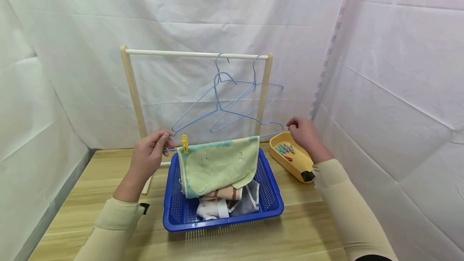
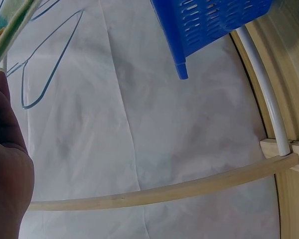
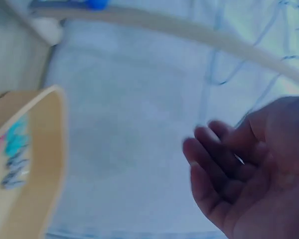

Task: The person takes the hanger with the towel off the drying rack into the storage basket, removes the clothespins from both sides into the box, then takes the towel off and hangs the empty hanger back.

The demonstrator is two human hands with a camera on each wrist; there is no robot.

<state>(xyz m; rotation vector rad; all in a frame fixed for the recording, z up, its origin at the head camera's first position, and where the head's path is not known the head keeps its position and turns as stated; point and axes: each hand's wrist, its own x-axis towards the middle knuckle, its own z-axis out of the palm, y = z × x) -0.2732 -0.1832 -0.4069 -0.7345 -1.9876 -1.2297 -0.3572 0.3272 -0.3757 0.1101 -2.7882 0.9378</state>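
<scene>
My left hand (image 1: 150, 148) pinches the left end of a blue wire clothes hanger (image 1: 218, 108), held in front of the rack. Over the hanger's bottom bar lies a pale green-yellow towel (image 1: 221, 164), hanging above the blue basket (image 1: 277, 211). A yellow clothespin (image 1: 185, 144) clips the towel near its left edge; none shows on its right edge. My right hand (image 1: 304, 132) is beside the hanger's right end, above the yellow tray (image 1: 298, 158). In the right wrist view, the right hand (image 3: 259, 174) has loosely curled fingers and nothing visible in them.
Behind stands a wooden rack with a white rod (image 1: 170, 53), where other blue hangers (image 1: 254, 76) hang toward the right. The basket holds more cloths (image 1: 222, 193) and a sheer grey piece (image 1: 250, 202). Several clothespins (image 1: 286, 148) lie in the tray. White sheets (image 1: 395, 92) surround the table.
</scene>
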